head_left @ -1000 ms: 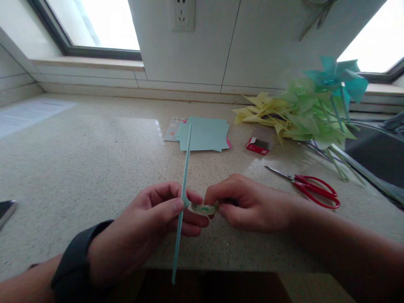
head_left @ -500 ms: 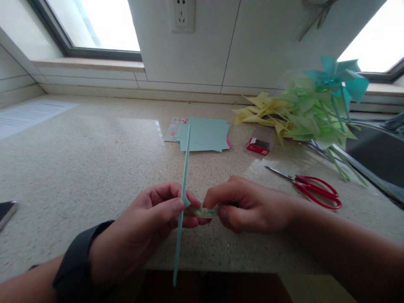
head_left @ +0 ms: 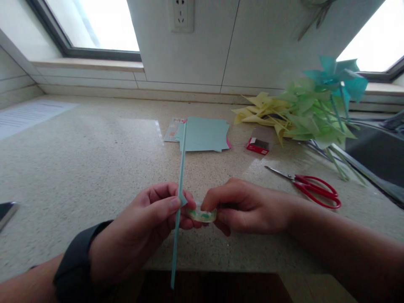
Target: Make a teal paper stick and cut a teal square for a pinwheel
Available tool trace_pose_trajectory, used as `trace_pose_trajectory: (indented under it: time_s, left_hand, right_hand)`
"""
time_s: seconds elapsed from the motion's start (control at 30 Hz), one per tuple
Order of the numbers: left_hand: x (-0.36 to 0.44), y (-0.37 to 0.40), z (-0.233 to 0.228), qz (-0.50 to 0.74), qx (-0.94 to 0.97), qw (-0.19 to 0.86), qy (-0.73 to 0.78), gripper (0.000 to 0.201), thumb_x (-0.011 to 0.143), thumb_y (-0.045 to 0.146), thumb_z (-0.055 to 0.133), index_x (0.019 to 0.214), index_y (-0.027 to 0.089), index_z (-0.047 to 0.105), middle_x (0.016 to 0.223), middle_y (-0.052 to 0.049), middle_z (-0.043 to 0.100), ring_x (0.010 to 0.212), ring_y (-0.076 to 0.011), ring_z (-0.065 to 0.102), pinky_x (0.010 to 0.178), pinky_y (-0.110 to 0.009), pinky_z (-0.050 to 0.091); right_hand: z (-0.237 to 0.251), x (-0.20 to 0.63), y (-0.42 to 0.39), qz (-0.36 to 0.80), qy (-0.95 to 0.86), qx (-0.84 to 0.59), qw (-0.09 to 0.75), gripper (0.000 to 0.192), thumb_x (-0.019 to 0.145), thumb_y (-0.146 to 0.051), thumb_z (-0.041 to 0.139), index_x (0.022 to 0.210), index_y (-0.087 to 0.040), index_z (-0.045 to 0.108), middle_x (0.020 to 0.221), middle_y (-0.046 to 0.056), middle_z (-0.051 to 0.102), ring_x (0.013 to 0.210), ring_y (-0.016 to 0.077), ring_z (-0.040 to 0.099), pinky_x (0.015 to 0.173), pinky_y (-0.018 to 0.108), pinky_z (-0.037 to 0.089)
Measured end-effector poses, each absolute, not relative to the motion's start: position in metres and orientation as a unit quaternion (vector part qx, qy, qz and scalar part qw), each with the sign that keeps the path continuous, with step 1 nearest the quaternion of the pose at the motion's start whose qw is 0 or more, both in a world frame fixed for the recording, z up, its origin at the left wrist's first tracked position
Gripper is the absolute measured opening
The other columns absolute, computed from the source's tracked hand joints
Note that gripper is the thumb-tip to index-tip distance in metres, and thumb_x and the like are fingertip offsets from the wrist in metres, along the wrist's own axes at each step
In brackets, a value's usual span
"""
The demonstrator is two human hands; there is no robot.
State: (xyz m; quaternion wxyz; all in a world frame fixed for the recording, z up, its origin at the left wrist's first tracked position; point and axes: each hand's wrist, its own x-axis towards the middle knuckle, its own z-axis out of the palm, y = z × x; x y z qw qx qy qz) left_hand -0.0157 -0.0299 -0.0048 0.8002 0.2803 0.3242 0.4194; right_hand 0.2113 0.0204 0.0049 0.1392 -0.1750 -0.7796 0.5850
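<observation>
Between the thumb and fingers of my left hand (head_left: 151,214) is a thin rolled blue paper stick (head_left: 182,168), held nearly upright in view, with a small pointed paper corner standing out at the thumb. My right hand (head_left: 240,205) is closed on a small clear roll of tape (head_left: 202,215) with green print on its core. The index finger bends over the roll's rim and the thumb is beside it. The left fingertips touch the roll's other side, behind the stick. Both hands are above the counter near its front edge.
Light blue paper sheets (head_left: 206,134) lie ahead on the counter (head_left: 94,168). Red-handled scissors (head_left: 306,185), a small red box (head_left: 258,145) and yellow, green and blue paper pinwheels (head_left: 315,101) are to the right, by the sink (head_left: 378,151). A phone-like object (head_left: 6,212) sits at left.
The tape roll has tilted, and more of its rim and green core now shows. The paper stick and left fingers have shifted slightly left. My right hand has barely moved.
</observation>
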Motion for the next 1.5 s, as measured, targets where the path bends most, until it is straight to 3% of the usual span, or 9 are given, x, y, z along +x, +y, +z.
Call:
trace_pose_trajectory:
  time_s: [0.53,0.73,0.87,1.0,1.1,1.17,1.23,1.37,1.5]
  left_hand:
    - [-0.014,-0.031,-0.002,0.42,0.278,0.796,0.335,0.017,0.07,0.023,0.09,0.076,0.014,0.077,0.077,-0.002,0.075,0.067,-0.0117,0.071,0.067,-0.018,0.06]
    - [-0.016,-0.031,-0.006,0.416,0.288,0.793,0.338,0.015,0.074,0.024,0.087,0.079,0.015,0.077,0.08,-0.001,0.076,0.072,-0.0125,0.072,0.07,-0.018,0.06]
    - [-0.017,-0.03,-0.005,0.392,0.291,0.806,0.334,0.017,0.074,0.027,0.088,0.078,0.016,0.076,0.083,-0.001,0.077,0.077,-0.0173,0.076,0.079,-0.026,0.062]
    - [-0.017,-0.031,-0.003,0.371,0.304,0.806,0.346,0.021,0.071,0.033,0.09,0.078,0.018,0.076,0.087,-0.003,0.078,0.084,-0.0239,0.077,0.076,-0.031,0.062]
    - [-0.018,-0.033,-0.006,0.396,0.323,0.778,0.367,0.022,0.07,0.034,0.091,0.079,0.019,0.078,0.087,-0.003,0.077,0.078,-0.0166,0.073,0.075,-0.025,0.058]
    - [-0.018,-0.033,-0.009,0.424,0.322,0.754,0.384,0.02,0.07,0.031,0.09,0.081,0.02,0.079,0.094,-0.002,0.076,0.079,-0.0119,0.068,0.076,-0.02,0.054]
    - [-0.018,-0.032,-0.012,0.445,0.317,0.74,0.391,0.016,0.071,0.03,0.089,0.079,0.02,0.079,0.105,-0.001,0.074,0.089,-0.0128,0.067,0.081,-0.019,0.051]
    - [-0.015,-0.03,-0.008,0.421,0.361,0.733,0.395,0.018,0.071,0.032,0.088,0.069,0.019,0.077,0.133,-0.006,0.066,0.124,-0.0266,0.057,0.098,-0.031,0.047]
    - [-0.012,-0.03,-0.003,0.384,0.388,0.75,0.375,0.019,0.074,0.034,0.087,0.072,0.018,0.078,0.135,-0.008,0.066,0.131,-0.0293,0.053,0.11,-0.036,0.039]
  right_hand:
    - [0.005,0.211,0.02,0.584,-0.781,-0.17,0.143,0.018,0.086,-0.007,0.05,0.099,-0.012,0.062,0.068,-0.003,0.058,0.057,0.0073,0.054,0.054,0.017,0.044]
    - [0.009,0.213,0.021,0.573,-0.79,-0.164,0.143,0.015,0.094,-0.018,0.052,0.1,-0.011,0.064,0.068,-0.001,0.059,0.06,0.0096,0.055,0.056,0.02,0.045]
    - [0.011,0.212,0.02,0.544,-0.794,-0.188,0.196,0.019,0.098,-0.025,0.053,0.1,-0.012,0.066,0.079,0.001,0.062,0.071,0.0108,0.056,0.064,0.022,0.046]
    - [0.006,0.209,0.019,0.48,-0.791,-0.244,0.291,0.012,0.097,-0.017,0.051,0.097,-0.016,0.064,0.082,0.0,0.059,0.074,0.0102,0.054,0.066,0.022,0.044]
    - [0.0,0.208,0.019,0.455,-0.769,-0.282,0.35,0.021,0.094,-0.012,0.05,0.113,-0.022,0.047,0.082,-0.003,0.056,0.07,0.0103,0.052,0.06,0.021,0.042]
    - [-0.002,0.209,0.019,0.426,-0.773,-0.304,0.358,0.029,0.09,-0.01,0.052,0.112,-0.024,0.039,0.083,-0.004,0.055,0.067,0.0102,0.051,0.057,0.02,0.04]
    - [-0.001,0.21,0.018,0.361,-0.806,-0.33,0.333,0.025,0.084,-0.01,0.056,0.103,-0.022,0.043,0.082,-0.002,0.055,0.066,0.0103,0.05,0.056,0.021,0.039]
    - [0.003,0.208,0.015,0.243,-0.852,-0.356,0.298,0.018,0.076,-0.012,0.063,0.087,-0.02,0.051,0.069,-0.005,0.052,0.056,0.0079,0.044,0.051,0.02,0.034]
    - [0.003,0.203,0.01,0.197,-0.868,-0.331,0.312,0.018,0.075,-0.01,0.064,0.082,-0.02,0.05,0.066,-0.007,0.049,0.054,0.0066,0.042,0.051,0.019,0.031]
